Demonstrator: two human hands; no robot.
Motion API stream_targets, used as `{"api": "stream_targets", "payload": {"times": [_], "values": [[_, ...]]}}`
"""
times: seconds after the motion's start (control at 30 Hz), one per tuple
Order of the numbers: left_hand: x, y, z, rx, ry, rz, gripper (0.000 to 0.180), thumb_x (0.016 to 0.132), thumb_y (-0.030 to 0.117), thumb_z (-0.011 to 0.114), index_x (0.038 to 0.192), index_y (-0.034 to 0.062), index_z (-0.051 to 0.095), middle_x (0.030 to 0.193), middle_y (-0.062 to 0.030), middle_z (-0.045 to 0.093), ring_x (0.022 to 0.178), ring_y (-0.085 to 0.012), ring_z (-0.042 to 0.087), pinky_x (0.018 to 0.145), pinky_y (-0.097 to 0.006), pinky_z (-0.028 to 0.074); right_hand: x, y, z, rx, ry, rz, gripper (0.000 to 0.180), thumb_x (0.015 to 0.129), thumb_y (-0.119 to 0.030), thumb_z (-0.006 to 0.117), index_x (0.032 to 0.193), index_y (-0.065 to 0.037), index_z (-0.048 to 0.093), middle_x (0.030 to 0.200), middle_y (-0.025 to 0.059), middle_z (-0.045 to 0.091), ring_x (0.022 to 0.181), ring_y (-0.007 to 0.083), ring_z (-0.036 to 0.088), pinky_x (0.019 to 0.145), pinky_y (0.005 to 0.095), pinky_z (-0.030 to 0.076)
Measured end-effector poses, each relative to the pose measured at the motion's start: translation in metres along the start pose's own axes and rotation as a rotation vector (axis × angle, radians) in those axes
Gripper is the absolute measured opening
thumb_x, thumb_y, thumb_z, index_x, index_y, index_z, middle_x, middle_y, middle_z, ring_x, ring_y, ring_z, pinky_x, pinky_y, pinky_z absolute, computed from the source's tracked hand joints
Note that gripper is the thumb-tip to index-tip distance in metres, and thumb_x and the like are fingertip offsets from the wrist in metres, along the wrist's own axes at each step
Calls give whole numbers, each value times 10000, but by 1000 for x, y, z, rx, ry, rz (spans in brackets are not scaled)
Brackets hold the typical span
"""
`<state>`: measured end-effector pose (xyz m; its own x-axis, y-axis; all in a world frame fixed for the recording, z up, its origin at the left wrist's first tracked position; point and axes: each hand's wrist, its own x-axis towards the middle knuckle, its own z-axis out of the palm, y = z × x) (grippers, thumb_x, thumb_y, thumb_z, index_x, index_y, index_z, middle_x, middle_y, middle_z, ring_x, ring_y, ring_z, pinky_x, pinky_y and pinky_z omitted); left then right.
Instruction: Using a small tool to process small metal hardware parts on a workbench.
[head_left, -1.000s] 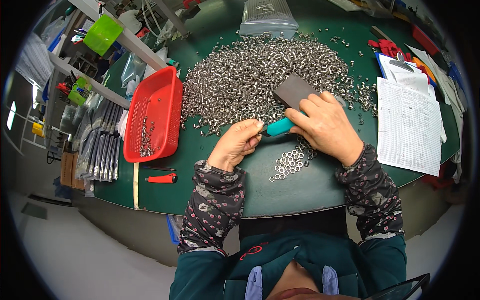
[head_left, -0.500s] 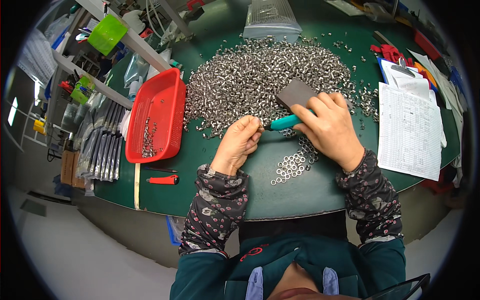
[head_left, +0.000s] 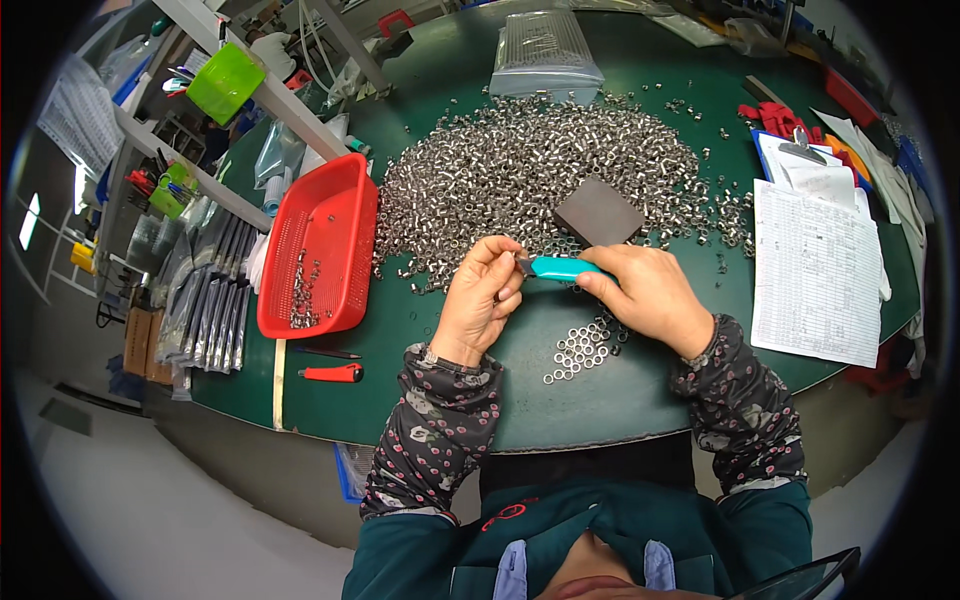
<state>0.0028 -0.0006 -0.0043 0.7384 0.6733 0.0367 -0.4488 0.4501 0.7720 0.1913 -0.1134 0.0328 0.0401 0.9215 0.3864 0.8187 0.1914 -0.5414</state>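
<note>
My left hand (head_left: 478,302) is closed, thumb and fingertips pinching a small metal ring (head_left: 521,254) that the fingers mostly hide. From the right, my right hand (head_left: 652,298) grips a teal-handled utility knife (head_left: 562,267), its dark tip touching or nearly touching the ring. Beyond both hands spreads a large heap of small shiny metal rings (head_left: 530,170). A dark grey block (head_left: 598,213) lies at the near edge of that heap. Below the knife, a small group of rings (head_left: 580,354) lies flat on the green table (head_left: 540,410).
A red basket (head_left: 340,240) with some metal pieces stands left of the heap. In front of it lie a red box cutter (head_left: 332,373) and a dark pen (head_left: 330,353). Printed sheets (head_left: 815,275) and a clipboard (head_left: 800,150) lie right. A bagged stack (head_left: 545,50) sits behind.
The knife has swung from slanting to nearly level, and my right hand has come down and off the block. My left hand still pinches the ring. The view has shifted slightly.
</note>
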Motion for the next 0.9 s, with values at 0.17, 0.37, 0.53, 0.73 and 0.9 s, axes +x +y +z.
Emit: {"api": "stream_targets", "payload": {"times": [0.17,0.37,0.53,0.73,0.9], "values": [[-1,-1,1,14,6,9,114,933,112,479,1012,51,534,919,-53,568,545,-33,351,394,-143,263,1,0,-2,35,-100,51,246,838,-308,557,939,-100,643,770,103,624,695,310,596,615,425,464],[-2,-2,4,5,91,-27,119,912,120,526,977,23,553,777,-6,502,542,-21,358,400,-141,256,1,0,-1,-87,11,-31,222,810,-294,586,898,-97,637,712,90,597,684,297,589,622,418,457],[-1,-3,0,-20,88,-55,144,913,126,525,992,8,552,782,-21,509,539,-22,373,402,-137,261,1,3,0,-168,80,-111,222,782,-297,622,882,-99,618,694,75,576,692,260,591,628,393,448],[-2,-2,2,-14,103,-70,146,914,128,525,993,8,553,793,-31,519,535,-23,376,399,-138,262,3,5,-1,-264,140,-200,258,735,-288,670,905,-106,605,681,44,540,679,217,568,613,356,411],[-2,-3,2,-45,105,-87,154,925,139,503,1003,12,542,799,-37,516,530,-27,366,391,-141,259,5,2,-4,-289,202,-272,251,725,-234,679,901,-78,595,675,57,493,653,235,526,604,352,381]]}}
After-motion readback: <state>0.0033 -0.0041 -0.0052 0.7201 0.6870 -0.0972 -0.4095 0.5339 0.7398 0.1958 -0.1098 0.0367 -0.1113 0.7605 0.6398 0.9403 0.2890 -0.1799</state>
